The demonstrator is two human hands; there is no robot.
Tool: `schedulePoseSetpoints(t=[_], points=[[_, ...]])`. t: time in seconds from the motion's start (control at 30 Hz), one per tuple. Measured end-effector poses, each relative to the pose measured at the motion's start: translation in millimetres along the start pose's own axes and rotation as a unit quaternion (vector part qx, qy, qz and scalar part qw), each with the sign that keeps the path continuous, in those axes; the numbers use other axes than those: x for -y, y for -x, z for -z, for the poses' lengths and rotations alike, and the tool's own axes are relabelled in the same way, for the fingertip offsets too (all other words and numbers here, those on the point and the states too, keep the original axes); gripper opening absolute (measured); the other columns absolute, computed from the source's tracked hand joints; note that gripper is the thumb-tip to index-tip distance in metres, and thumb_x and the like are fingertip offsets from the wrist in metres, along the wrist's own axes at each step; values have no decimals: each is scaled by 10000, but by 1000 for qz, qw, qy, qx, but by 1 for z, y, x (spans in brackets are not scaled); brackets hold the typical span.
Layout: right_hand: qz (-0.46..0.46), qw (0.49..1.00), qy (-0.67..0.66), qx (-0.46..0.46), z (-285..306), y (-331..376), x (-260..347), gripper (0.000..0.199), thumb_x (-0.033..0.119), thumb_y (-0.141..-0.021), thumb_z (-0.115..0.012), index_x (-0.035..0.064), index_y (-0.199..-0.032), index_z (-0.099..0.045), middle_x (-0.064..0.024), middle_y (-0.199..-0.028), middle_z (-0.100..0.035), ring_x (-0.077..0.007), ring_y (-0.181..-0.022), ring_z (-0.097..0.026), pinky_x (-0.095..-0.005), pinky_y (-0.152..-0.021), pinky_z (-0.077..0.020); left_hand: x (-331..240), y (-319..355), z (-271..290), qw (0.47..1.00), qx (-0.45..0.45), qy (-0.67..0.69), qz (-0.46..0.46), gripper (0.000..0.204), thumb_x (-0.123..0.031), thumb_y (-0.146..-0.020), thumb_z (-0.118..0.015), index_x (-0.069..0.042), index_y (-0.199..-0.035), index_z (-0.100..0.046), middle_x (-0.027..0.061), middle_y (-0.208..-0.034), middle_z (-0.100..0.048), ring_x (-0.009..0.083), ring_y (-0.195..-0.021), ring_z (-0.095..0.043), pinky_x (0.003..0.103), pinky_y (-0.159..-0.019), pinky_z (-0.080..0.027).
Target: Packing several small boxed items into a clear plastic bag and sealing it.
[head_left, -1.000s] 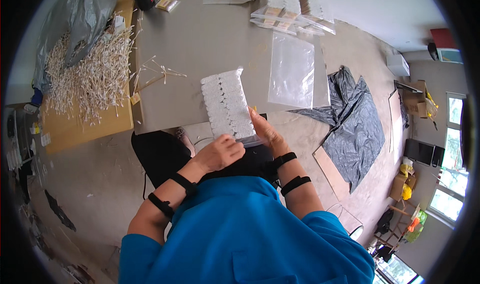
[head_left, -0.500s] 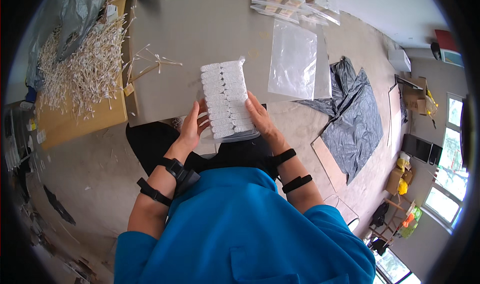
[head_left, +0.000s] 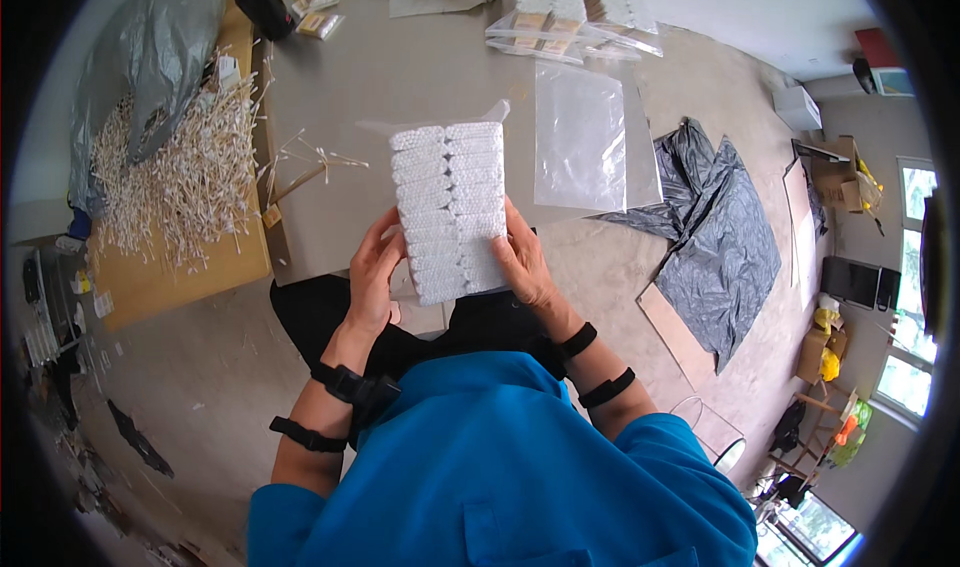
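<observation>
Can see a black bottle (head_left: pixel 262 7) at the frame's upper left, a crumpled grey plastic sheet (head_left: pixel 725 252) overlapping a flat board (head_left: pixel 677 335) right of centre, a white box (head_left: pixel 797 108) at upper right.

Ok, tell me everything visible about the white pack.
The white pack shows two columns of stacked bundles with dotted, swab-like ends, apparently inside clear plastic sticking out on top. It faces the camera at the near edge of the table, left hand at its left side, right hand gripping its right.
</observation>
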State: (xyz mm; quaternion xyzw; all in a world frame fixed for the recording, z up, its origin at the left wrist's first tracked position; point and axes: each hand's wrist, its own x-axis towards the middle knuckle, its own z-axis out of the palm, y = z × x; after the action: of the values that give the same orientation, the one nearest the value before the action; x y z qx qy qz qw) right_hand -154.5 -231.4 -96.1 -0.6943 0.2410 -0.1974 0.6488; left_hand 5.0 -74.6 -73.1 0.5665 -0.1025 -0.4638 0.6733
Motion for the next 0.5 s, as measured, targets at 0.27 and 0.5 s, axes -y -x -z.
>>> schedulePoseSetpoints(t=[0.27, 0.5], points=[[-15, 996, -91, -15, 7, -9, 15, 610, 275, -944, -529, 17, -1446, -298, -157, -1366, -458, -218, -1204, -480, -361, -968, -434, -8, -18, -7, 998, 12, -43, -53, 457, -225, -990, -460, -43, -1405, -393, 72, -1185, -583, 141, -1046, -566, 274, -886, -454], [-55, 996, -62, -15, -4, -41, -42, 644, 347, -923, -589, 14, -1420, -352, -162, -1236, -581, -214, -1066, -581, -340, -921, -462, 19, -55, 10, 993, -79, -44, 76, 504, -471, -966, -453, -65, -1253, -534, 27, -1165, -587, 109, -1016, -557, 281, -830, -464]])
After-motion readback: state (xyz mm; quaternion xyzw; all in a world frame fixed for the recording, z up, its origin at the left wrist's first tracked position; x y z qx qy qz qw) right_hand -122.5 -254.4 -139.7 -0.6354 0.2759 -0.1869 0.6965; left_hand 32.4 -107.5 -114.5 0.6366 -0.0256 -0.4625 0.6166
